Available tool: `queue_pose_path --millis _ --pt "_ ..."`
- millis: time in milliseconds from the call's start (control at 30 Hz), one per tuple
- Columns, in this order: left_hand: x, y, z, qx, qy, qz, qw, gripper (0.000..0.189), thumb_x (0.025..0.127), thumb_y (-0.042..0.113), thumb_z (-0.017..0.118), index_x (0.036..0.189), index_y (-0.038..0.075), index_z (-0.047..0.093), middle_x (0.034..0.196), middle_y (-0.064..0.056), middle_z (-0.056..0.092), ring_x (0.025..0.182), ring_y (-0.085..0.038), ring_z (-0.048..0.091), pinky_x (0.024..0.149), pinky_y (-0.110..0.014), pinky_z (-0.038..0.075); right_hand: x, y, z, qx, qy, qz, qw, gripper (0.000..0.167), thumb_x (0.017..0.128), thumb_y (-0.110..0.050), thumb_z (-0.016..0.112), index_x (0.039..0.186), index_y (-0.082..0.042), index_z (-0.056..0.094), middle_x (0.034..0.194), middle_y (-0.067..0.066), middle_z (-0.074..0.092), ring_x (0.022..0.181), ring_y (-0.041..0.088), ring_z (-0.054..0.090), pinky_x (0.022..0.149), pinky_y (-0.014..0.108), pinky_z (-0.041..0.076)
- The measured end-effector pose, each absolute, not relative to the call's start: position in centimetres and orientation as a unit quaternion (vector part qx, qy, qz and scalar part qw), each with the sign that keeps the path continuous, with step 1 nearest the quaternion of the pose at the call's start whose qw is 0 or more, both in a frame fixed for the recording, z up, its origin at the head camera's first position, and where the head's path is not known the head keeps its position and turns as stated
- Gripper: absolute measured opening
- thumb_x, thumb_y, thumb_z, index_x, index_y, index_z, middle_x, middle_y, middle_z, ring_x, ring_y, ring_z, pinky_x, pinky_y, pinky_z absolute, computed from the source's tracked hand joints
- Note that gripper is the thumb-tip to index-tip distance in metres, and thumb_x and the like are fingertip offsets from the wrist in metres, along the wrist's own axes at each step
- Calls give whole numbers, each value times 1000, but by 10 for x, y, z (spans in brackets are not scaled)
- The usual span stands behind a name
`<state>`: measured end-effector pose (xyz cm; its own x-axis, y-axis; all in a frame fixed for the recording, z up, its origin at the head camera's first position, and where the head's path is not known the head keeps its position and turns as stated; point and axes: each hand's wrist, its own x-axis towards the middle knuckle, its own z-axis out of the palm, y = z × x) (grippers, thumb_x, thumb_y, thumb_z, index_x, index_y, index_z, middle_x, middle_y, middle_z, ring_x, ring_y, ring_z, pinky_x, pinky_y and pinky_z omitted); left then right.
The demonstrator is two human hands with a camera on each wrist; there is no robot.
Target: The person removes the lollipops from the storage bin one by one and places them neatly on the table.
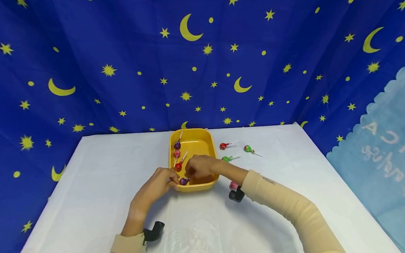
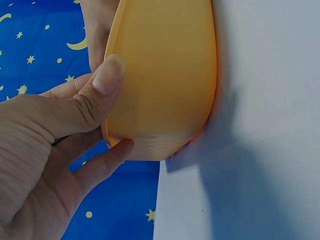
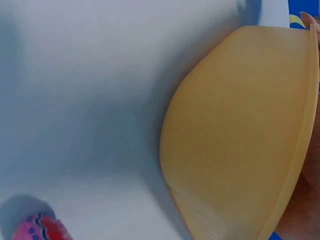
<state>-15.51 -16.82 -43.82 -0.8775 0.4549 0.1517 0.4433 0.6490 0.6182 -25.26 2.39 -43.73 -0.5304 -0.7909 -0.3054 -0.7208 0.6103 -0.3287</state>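
Note:
A yellow plastic tray stands on the table with several wrapped lollipops along its left side. My left hand grips the near left corner; in the left wrist view its thumb presses on the outer wall below the rim. My right hand reaches over the right rim into the tray, fingers curled down at the stick end of a purple lollipop in the near left corner. Behind that one lie a red lollipop, a pink lollipop and another purple lollipop. The right fingertips are mostly hidden.
Right of the tray, on the white table, lie a red lollipop, a green lollipop, a second green lollipop and a pink lollipop under the right wrist. A blue star-patterned curtain hangs behind the table.

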Motion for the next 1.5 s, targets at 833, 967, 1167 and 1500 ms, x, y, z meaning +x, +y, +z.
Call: queue_pose_path --millis 833,967,1167,1500 --pt "-158 -171 -439 277 895 350 6 11 79 4 77 72 12 74 77 6 70 80 -11 64 78 -38 56 -254 13 -456 -446 802 -285 277 26 81 8 73 106 2 73 97 10 74 80 5 63 80 16 54" --pt "-158 -171 -440 276 896 349 7 11 79 5 76 72 12 74 78 7 70 81 -10 64 79 -37 56 -254 14 -458 -451 798 -292 274 25 80 8 74 105 3 73 96 13 74 77 3 60 76 15 53" --pt "-159 -170 -441 283 894 348 1 11 79 4 77 73 13 74 79 6 70 81 -11 64 79 -37 56 -254 19 -457 -456 789 -308 274 26 80 5 75 106 4 73 98 14 74 78 3 63 77 17 55" --pt "-158 -169 -441 266 900 346 5 9 79 5 77 74 12 74 86 -2 74 83 -14 66 79 -34 56 -255 27 -454 -430 772 -346 315 25 83 10 70 107 5 71 104 16 73 91 12 69 85 21 55"
